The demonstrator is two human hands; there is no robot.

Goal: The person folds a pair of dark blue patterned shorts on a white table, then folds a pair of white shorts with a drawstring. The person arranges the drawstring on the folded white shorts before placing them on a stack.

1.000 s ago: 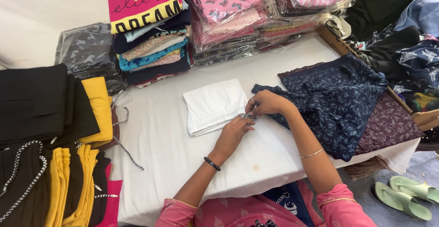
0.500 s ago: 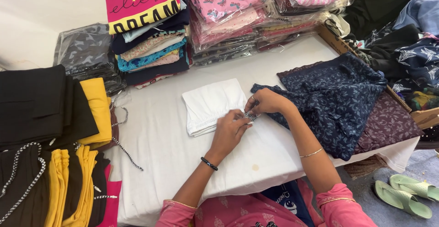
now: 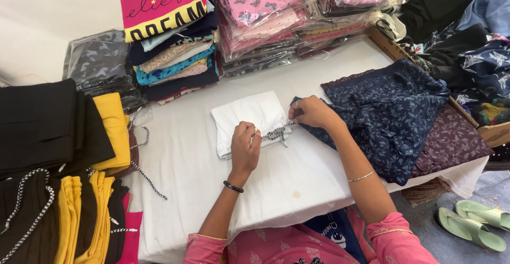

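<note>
A folded white garment (image 3: 249,116) lies in the middle of the white-covered table (image 3: 180,157). Across its front edge runs a black-and-white drawstring cord (image 3: 276,133), knotted in the middle. My left hand (image 3: 245,147) pinches the cord's left end, its fist resting on the garment's front edge. My right hand (image 3: 312,112) pulls the cord's right end, just beside a dark blue floral garment (image 3: 393,110) spread to the right.
Stacks of folded clothes (image 3: 170,35) and plastic-wrapped pink packs (image 3: 276,14) line the back. Black (image 3: 42,126) and yellow (image 3: 114,128) folded garments sit at left, with a loose cord (image 3: 144,168). A box of dark clothes (image 3: 467,56) is at right; green sandals (image 3: 478,227) on the floor.
My hands, close together over the garment's right corner before, have drawn apart, stretching the knotted cord between them. My left hand shifted left onto the garment's front edge.
</note>
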